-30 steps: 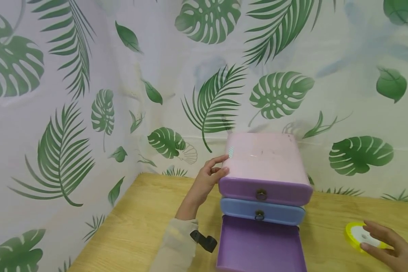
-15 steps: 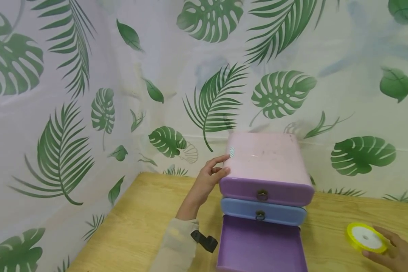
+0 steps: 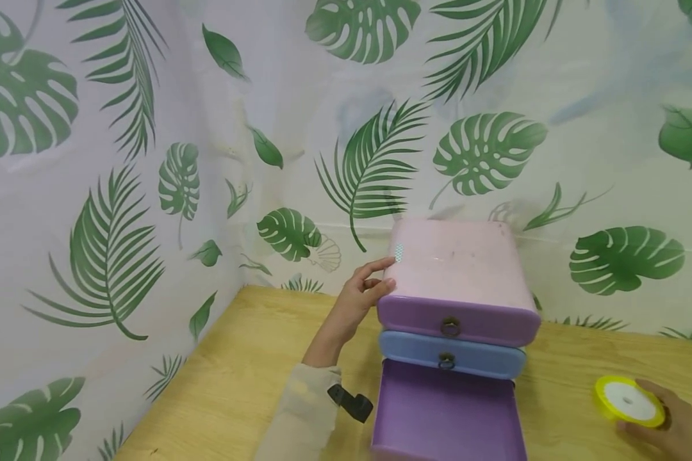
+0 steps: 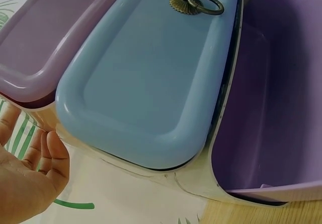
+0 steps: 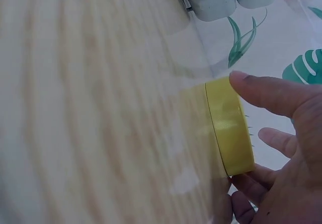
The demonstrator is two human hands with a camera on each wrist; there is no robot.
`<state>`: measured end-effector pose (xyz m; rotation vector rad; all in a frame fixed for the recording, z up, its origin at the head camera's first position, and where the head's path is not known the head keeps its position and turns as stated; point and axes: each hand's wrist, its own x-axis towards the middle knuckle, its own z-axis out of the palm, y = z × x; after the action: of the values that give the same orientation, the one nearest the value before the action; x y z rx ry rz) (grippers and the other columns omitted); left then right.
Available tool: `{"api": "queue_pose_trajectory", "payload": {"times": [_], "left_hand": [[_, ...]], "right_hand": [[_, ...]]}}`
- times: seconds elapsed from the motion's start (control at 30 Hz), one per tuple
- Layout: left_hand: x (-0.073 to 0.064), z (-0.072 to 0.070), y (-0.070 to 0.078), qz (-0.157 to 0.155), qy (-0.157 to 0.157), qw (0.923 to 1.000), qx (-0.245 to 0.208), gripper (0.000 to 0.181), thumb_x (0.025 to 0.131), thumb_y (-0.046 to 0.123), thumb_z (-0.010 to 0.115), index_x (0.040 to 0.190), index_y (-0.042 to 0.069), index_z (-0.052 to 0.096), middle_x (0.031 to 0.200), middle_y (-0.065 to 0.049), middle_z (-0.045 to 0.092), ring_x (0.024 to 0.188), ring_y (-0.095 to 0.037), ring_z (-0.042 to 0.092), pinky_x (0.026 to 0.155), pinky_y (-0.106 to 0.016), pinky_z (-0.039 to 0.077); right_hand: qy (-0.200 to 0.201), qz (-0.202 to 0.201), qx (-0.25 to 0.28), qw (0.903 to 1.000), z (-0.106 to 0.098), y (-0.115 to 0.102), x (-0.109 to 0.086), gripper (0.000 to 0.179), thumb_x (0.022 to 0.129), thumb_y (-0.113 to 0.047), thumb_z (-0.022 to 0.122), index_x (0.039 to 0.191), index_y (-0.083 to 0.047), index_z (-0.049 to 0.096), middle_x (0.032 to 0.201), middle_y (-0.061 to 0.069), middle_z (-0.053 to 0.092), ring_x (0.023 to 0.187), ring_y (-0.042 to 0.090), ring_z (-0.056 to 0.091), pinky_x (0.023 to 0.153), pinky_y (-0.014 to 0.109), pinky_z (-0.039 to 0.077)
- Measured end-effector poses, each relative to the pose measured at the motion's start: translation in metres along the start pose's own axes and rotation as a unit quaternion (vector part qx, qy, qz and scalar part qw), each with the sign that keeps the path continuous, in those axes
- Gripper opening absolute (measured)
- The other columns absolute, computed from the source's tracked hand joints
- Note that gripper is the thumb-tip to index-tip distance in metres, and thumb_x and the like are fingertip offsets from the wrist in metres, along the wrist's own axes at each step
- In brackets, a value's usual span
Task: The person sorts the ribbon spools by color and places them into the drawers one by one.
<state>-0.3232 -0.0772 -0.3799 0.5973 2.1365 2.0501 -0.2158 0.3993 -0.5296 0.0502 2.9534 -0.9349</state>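
Note:
A small drawer unit (image 3: 455, 262) with a pink top stands on the wooden table. Its upper purple drawer (image 3: 409, 317) and blue drawer (image 4: 136, 73) are closed, each with a ring pull. The bottom purple drawer (image 3: 450, 410) is pulled out, bare inside where it shows. My left hand (image 3: 352, 307) rests against the unit's left side, fingertips at the top edge. To the right, my right hand (image 3: 683, 422) pinches a roll of yellow ribbon (image 3: 628, 400) by its rim, thumb and fingers on opposite edges. In the right wrist view the ribbon roll (image 5: 229, 128) stands on edge.
The wooden table (image 3: 236, 378) extends to both sides of the unit. A leaf-print sheet (image 3: 300, 128) covers the walls behind and at left. A black strap (image 3: 350, 403) hangs by my left sleeve (image 3: 305, 410).
My right hand has closed on the ribbon roll and tilted it slightly. The left hand stays against the drawer unit. The whole head view has shifted a little.

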Motion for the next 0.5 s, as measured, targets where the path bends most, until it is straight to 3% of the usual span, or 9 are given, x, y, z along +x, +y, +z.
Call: {"api": "queue_pose_trajectory", "payload": {"times": [0.27,0.5], "left_hand": [[0.0031,0.001,0.0001,0.001,-0.001,1.0,-0.004,0.048,0.094,0.017,0.059,0.141,0.017,0.049,0.147,-0.011,0.029,0.097,-0.009,0.052,0.08,-0.023,0.047],[0.0006,0.0001,-0.001,0.002,0.001,1.0,-0.001,0.048,0.094,0.019,0.059,0.141,0.018,0.05,0.147,-0.01,0.03,0.098,-0.01,0.052,0.08,-0.023,0.047]], "right_hand": [[0.015,-0.026,0.006,0.9995,-0.0017,0.0019,0.0035,0.083,0.088,-0.027,0.071,0.132,0.026,0.023,0.123,0.054,0.028,0.101,0.067,0.042,0.074,0.059,0.05],[0.009,-0.021,-0.003,0.9997,0.0032,-0.0019,0.0017,0.085,0.089,-0.031,0.069,0.134,0.024,0.022,0.126,0.053,0.026,0.106,0.066,0.035,0.084,0.073,0.036]]}}
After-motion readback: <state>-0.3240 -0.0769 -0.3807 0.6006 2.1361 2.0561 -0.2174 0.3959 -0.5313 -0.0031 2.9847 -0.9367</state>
